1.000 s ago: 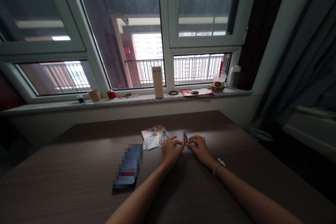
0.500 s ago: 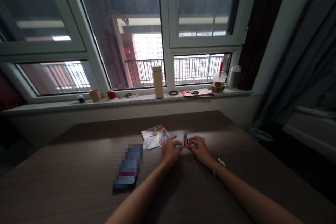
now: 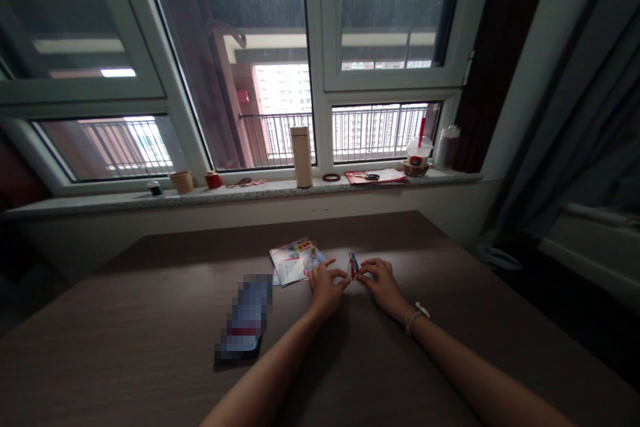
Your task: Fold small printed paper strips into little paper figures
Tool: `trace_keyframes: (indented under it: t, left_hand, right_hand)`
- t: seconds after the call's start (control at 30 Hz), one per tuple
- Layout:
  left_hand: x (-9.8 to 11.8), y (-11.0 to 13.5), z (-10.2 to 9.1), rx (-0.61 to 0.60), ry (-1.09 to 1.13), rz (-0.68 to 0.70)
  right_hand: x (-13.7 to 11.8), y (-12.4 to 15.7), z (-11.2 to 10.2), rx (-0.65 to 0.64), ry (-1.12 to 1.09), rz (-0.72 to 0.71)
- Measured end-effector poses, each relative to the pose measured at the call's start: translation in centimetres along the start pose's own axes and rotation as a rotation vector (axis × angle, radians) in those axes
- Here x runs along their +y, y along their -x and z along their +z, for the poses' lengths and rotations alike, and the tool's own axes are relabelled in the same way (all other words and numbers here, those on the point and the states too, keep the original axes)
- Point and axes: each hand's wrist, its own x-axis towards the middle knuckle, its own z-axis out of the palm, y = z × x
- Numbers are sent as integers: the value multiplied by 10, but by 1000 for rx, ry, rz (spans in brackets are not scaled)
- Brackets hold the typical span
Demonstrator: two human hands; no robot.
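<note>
Both my hands rest on a dark wooden table (image 3: 150, 347), fingertips meeting around a small folded piece of coloured paper (image 3: 353, 265) that stands on edge between them. My left hand (image 3: 326, 287) pinches its left side with thumb and forefinger. My right hand (image 3: 382, 283), with a pale band at the wrist, pinches the right side. Just left of my left hand lies a small stack of colourful printed sheets (image 3: 295, 260).
A blurred dark flat object (image 3: 245, 320) lies on the table to the left. The stone windowsill (image 3: 100, 200) behind holds a tall beige flask (image 3: 301, 157), small cups (image 3: 181, 181), a drink cup with a red straw (image 3: 418, 152) and red papers (image 3: 375, 177). A grey curtain (image 3: 575, 113) hangs right.
The folded paper between my fingertips has turned slightly; both hands stay in almost the same place.
</note>
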Motion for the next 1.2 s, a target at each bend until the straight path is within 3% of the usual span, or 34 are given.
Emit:
trace_keyframes:
  t: [0.5, 0.9, 1.2]
  left_hand:
    - [-6, -3, 5, 110, 97, 19]
    - [-3, -2, 2, 97, 70, 18]
    - [-4, -1, 2, 127, 131, 3]
  right_hand:
    - [1, -2, -1, 16, 6, 15]
    - [3, 1, 3, -27, 28, -16]
    - [4, -1, 3, 48, -2, -22]
